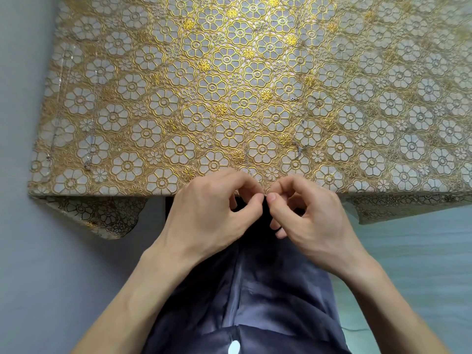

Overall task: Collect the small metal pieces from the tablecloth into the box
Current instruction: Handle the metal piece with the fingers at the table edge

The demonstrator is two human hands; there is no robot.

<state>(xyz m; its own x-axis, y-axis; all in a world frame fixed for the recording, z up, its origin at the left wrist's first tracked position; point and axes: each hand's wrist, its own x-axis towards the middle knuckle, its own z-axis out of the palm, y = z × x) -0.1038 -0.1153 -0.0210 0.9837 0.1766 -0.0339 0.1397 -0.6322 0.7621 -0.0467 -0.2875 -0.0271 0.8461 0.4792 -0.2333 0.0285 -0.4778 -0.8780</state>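
The left hand (pixel 209 213) and right hand (pixel 311 215) curl their fingers, thumb tips and pointer tips pinched together at the table's near edge. What they pinch is too tiny to tell. Small metal pieces (pixel 300 149) lie on the tablecloth (pixel 178 98) just past the hands, with more by its left edge. Wide cloth spreads beyond.

Left grip (pixel 212 213), right grip (pixel 311 215), fingers curled, pinch tiny metal piece (pixel 265 194) together.
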